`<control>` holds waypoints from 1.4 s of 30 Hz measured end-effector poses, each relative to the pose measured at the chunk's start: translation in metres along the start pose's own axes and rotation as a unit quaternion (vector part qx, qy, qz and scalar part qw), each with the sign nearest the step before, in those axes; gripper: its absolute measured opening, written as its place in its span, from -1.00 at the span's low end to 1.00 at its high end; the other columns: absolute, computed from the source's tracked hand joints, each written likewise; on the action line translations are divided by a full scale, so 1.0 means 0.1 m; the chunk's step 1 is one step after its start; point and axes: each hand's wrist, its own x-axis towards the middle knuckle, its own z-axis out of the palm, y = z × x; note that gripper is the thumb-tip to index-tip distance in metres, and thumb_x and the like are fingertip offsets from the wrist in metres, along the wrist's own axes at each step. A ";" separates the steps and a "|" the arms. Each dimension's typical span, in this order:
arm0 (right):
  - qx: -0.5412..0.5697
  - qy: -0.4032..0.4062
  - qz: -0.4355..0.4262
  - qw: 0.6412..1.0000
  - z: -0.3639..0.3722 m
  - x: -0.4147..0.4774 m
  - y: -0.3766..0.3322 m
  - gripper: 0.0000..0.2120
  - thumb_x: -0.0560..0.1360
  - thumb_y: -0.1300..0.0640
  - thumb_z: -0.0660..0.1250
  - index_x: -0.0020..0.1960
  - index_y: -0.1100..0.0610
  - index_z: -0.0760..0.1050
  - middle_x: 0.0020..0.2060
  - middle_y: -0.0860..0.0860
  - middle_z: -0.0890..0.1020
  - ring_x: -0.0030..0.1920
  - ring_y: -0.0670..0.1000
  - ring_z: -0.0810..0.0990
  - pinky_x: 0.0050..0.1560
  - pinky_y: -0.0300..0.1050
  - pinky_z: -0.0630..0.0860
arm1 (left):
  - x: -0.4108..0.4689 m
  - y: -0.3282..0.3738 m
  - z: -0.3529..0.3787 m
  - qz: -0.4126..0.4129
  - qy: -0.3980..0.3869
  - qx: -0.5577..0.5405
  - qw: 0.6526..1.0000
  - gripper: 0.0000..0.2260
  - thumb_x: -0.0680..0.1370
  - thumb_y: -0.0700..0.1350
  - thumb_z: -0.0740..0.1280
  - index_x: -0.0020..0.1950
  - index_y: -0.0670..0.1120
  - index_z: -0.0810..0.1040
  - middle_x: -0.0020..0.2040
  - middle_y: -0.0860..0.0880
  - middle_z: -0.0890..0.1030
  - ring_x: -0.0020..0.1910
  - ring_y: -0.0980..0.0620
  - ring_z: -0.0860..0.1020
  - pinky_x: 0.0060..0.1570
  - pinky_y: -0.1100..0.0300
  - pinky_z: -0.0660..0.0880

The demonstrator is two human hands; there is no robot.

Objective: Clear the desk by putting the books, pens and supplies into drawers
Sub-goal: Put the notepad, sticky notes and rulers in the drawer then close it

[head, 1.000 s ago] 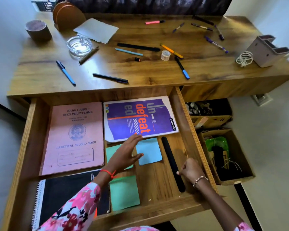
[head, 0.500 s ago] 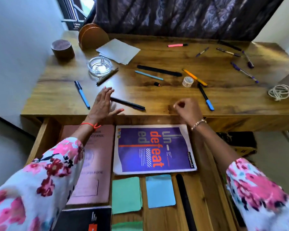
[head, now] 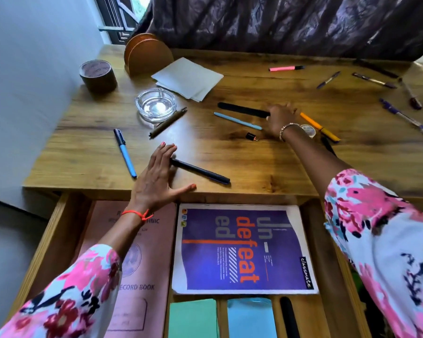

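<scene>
Black from end to end, the thin black pen (head: 200, 171) lies slanted near the front edge of the wooden desk (head: 88, 152). The left hand (head: 156, 179) lies flat on the pen's left end. Its fingers are straight and its thumb is spread wide, so it grips nothing.

Near the middle of the desk, the right hand (head: 281, 117) is at the right end of a long flat black stick (head: 242, 109). That hand is blurry, so one cannot tell if its fingers curl round the stick or only touch it. A light blue pen (head: 237, 120) lies just beside the stick, with a tiny black cap (head: 250, 136) near it. An orange pen (head: 319, 126) and a small clear tape roll (head: 309, 130) lie just beside the right wrist.

Below the front edge, the wooden drawer (head: 59, 230) is open. A purple notebook (head: 242, 250) and a pink record book (head: 154, 252) lie inside.

Trouble could come from the flat left hand. The pen is round, so a push may roll it away before the fingers close. The right wrist could bump the tape roll or the orange pen and send them sliding. The tiny cap is easy to knock and lose.
</scene>
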 end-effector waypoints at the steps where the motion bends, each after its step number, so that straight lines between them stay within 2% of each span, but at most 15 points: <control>1: -0.018 -0.012 0.004 1.000 0.00 0.04 0.00 -0.74 0.54 0.17 0.20 0.20 0.06 0.48 0.22 0.15 0.52 0.40 0.27 0.16 0.37 0.26 0.07 | 0.00 0.00 0.01 0.001 0.004 -0.001 1.000 -0.12 0.31 0.28 0.40 0.43 -0.23 0.23 0.44 -0.14 0.30 0.49 -0.05 0.14 0.47 0.07 0.11; 4: -0.040 -0.004 0.015 0.999 0.01 0.14 -0.03 -0.81 0.53 0.23 0.22 0.12 0.18 0.49 0.23 0.18 0.48 0.40 0.26 0.17 0.37 0.28 0.08 | 0.01 -0.01 0.03 0.003 0.012 0.000 1.000 -0.16 0.32 0.15 0.49 0.42 -0.23 0.23 0.44 -0.14 0.30 0.49 -0.05 0.14 0.47 0.06 0.12; 12: -0.052 -0.019 0.013 0.998 -0.02 0.30 -0.07 -0.76 0.51 0.31 0.24 0.17 0.27 0.48 0.26 0.26 0.42 0.35 0.28 0.29 0.36 0.24 0.24 | 0.00 -0.01 0.04 0.004 0.016 0.001 1.000 -0.15 0.32 0.17 0.48 0.43 -0.22 0.22 0.45 -0.13 0.28 0.49 -0.04 0.12 0.48 0.06 0.11; 18: 0.159 0.071 0.051 0.983 -0.10 0.19 -0.04 -0.78 0.45 0.27 0.36 0.09 0.28 0.55 0.09 0.20 0.61 0.13 0.14 0.55 0.16 -0.03 0.48 | 0.00 -0.01 0.04 0.011 0.017 -0.005 1.000 -0.16 0.32 0.16 0.48 0.43 -0.22 0.23 0.45 -0.15 0.29 0.49 -0.04 0.13 0.47 0.06 0.12; 22: 0.296 0.162 0.077 0.938 -0.31 -0.32 -0.10 -0.86 0.43 0.26 0.38 -0.05 0.30 0.57 -0.03 0.18 0.65 -0.10 0.00 0.56 -0.21 -0.30 0.41 | -0.01 0.00 0.02 0.001 0.012 -0.019 1.000 -0.16 0.33 0.15 0.47 0.44 -0.20 0.21 0.46 -0.14 0.26 0.50 -0.03 0.11 0.47 0.08 0.11; 24: 0.386 0.178 0.104 0.899 -0.39 -0.72 -0.06 -0.95 0.42 0.28 0.34 -0.21 0.24 0.52 -0.12 0.21 0.66 -0.22 -0.01 0.59 -0.28 -0.26 0.47 | -0.01 0.02 0.01 -0.008 -0.002 -0.033 0.999 -0.16 0.33 0.12 0.48 0.45 -0.20 0.20 0.46 -0.15 0.25 0.50 -0.04 0.10 0.45 0.11 0.06; 26: 0.520 0.152 0.126 0.831 -0.40 -1.21 0.00 -0.78 0.43 0.32 0.27 -0.35 0.13 0.36 -0.31 0.18 0.63 -0.41 0.01 0.59 -0.37 -0.15 0.50 | 0.00 0.03 -0.01 -0.016 -0.010 -0.047 0.999 -0.16 0.32 0.09 0.50 0.44 -0.23 0.20 0.46 -0.19 0.25 0.50 -0.09 0.10 0.46 0.10 0.03; 28: 0.574 0.145 0.132 0.795 -0.36 -1.80 0.10 -0.70 0.40 0.40 0.25 -0.41 0.11 0.32 -0.48 0.08 0.54 -0.58 -0.08 0.46 -0.49 -0.18 0.40 | -0.01 0.08 -0.04 -0.019 -0.025 -0.041 0.999 -0.10 0.31 0.20 0.45 0.44 -0.27 0.18 0.45 -0.23 0.24 0.50 -0.15 0.08 0.47 0.07 0.00; 30: 0.585 0.134 0.148 0.786 -0.23 -2.39 0.23 -0.68 0.38 0.42 0.27 -0.41 0.09 0.33 -0.56 -0.04 0.49 -0.64 -0.14 0.37 -0.56 -0.27 0.32 | -0.03 0.11 -0.06 -0.006 -0.033 -0.007 0.999 0.00 0.30 0.40 0.28 0.43 -0.33 0.16 0.44 -0.30 0.22 0.48 -0.24 0.08 0.48 0.00 -0.03; 31: 0.590 0.124 0.159 0.782 -0.13 -2.67 0.29 -0.69 0.40 0.39 0.29 -0.38 0.06 0.34 -0.58 -0.08 0.49 -0.62 -0.18 0.36 -0.58 -0.31 0.30 | -0.04 0.11 -0.06 -0.001 -0.025 0.004 1.000 -0.01 0.32 0.41 0.22 0.42 -0.35 0.16 0.43 -0.33 0.22 0.47 -0.29 0.07 0.48 -0.04 -0.05; 33: 0.576 0.106 0.184 0.790 0.06 -3.24 0.43 -0.81 0.46 0.21 0.33 -0.27 0.01 0.43 -0.53 -0.13 0.52 -0.53 -0.22 0.40 -0.52 -0.39 0.32 | -0.15 0.21 -0.05 -0.012 0.014 -0.006 1.000 -0.17 0.41 0.19 0.35 0.43 -0.33 0.15 0.43 -0.34 0.19 0.47 -0.31 0.04 0.47 -0.08 -0.06; 35: 0.527 0.095 0.214 0.817 0.24 -3.73 0.55 -0.97 0.50 0.10 0.31 -0.10 0.01 0.53 -0.46 -0.15 0.50 -0.48 -0.24 0.41 -0.45 -0.43 0.33 | -0.37 0.40 0.02 -0.030 0.079 -0.041 0.996 -0.29 0.44 -0.06 0.41 0.44 -0.30 0.16 0.43 -0.33 0.17 0.47 -0.31 0.03 0.48 -0.05 -0.05; 38: 0.432 0.078 0.254 0.862 0.46 -4.29 0.67 -0.81 0.51 0.08 0.29 0.08 0.11 0.55 -0.41 -0.12 0.50 -0.47 -0.26 0.44 -0.48 -0.44 0.28 | -0.89 0.82 0.16 -0.028 0.115 -0.119 0.986 -0.38 0.44 -0.21 0.39 0.42 -0.30 0.20 0.42 -0.33 0.21 0.47 -0.28 0.06 0.48 0.20 -0.11; 40: 0.380 0.053 0.259 0.886 0.58 -4.58 0.68 -0.76 0.52 0.13 0.28 0.14 0.20 0.53 -0.21 -0.03 0.59 -0.16 -0.08 0.60 -0.26 -0.36 0.37 | -1.28 1.06 0.27 -0.002 0.094 -0.161 0.983 -0.39 0.42 -0.30 0.40 0.40 -0.31 0.22 0.41 -0.33 0.22 0.47 -0.25 0.08 0.49 0.17 -0.05; 42: 0.331 0.000 0.275 0.903 0.72 -4.80 0.67 -0.70 0.55 0.11 0.22 0.23 0.22 0.46 0.00 0.08 0.60 0.07 0.07 0.57 -0.06 -0.27 0.38 | -1.62 1.23 0.34 0.002 0.058 -0.187 0.981 -0.39 0.40 -0.35 0.40 0.39 -0.30 0.24 0.40 -0.30 0.24 0.46 -0.26 0.12 0.46 -0.02 0.08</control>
